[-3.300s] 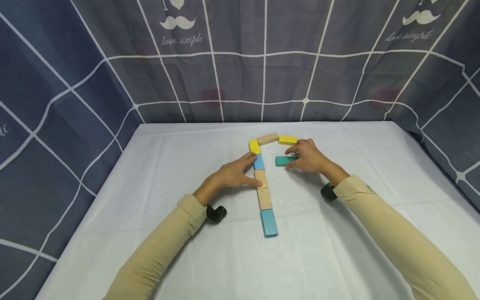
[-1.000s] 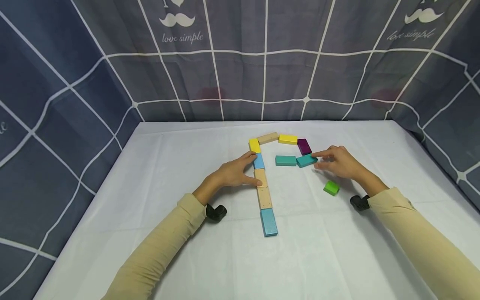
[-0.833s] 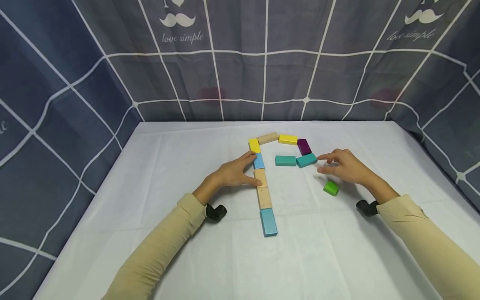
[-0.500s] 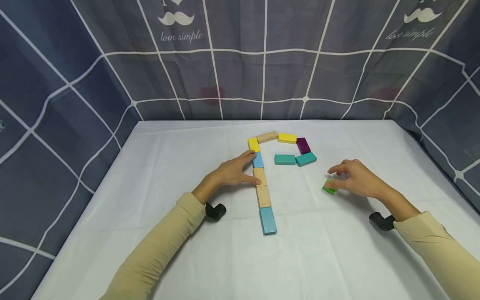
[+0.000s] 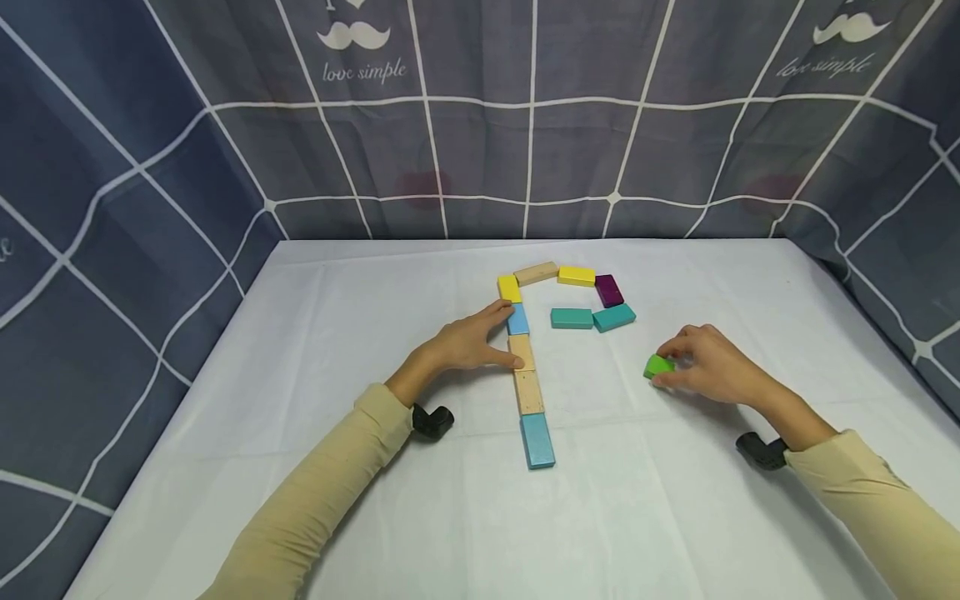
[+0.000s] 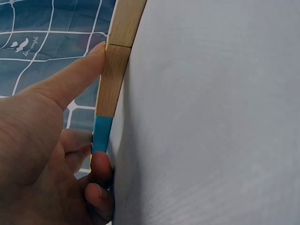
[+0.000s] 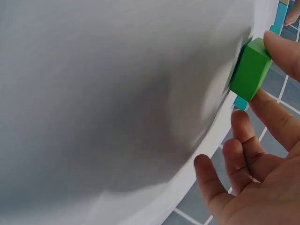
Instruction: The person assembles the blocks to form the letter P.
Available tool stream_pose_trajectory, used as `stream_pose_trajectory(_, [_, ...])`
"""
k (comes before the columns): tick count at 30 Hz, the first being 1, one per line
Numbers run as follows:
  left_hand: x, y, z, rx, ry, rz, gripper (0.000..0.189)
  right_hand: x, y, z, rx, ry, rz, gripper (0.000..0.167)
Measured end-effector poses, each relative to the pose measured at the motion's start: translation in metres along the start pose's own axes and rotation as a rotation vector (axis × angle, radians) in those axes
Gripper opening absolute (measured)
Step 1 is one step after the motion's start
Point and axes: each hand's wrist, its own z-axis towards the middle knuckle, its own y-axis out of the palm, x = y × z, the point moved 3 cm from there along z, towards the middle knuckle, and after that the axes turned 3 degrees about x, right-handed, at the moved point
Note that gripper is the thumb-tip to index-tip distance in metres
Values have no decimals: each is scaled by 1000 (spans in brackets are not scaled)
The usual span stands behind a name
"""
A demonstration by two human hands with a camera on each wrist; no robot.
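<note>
My right hand (image 5: 708,364) pinches a green wooden block (image 7: 251,69) between thumb and index finger, low over the white cloth; the other fingers stay free of it. Along a row of blocks rests my left hand (image 5: 467,340), its thumb on the upper plain wooden block (image 5: 521,352) and its fingertips by the light blue block (image 5: 517,320). Above these comes a yellow block (image 5: 509,288). A second plain block (image 5: 528,392) and a larger blue block (image 5: 537,441) continue the row toward me.
From the row's top, a plain block (image 5: 536,273), a yellow block (image 5: 577,277) and a purple block (image 5: 609,290) curve right. Two teal blocks, one angled (image 5: 614,317) and one straight (image 5: 572,318), lie below. A grid-patterned curtain (image 5: 480,150) surrounds the table (image 5: 360,517).
The purple block and angled teal block have come into view at the curve's right. My right hand left the teal block, moved right and nearer, and took the green block. My left hand stayed put.
</note>
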Motion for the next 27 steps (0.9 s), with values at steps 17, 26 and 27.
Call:
stream_pose_trajectory(17, [1,3,1,-10,-9,7,100,-57,17,59,45,-103,55,39])
stream_pose_trajectory(26, [-1,1,1,0,-7,15,100,-85,34,102,11,-113,25,40])
stream_pose_trajectory(27, [0,1,1,0,-5,13,100,-87,35,105,8,-112,24,40])
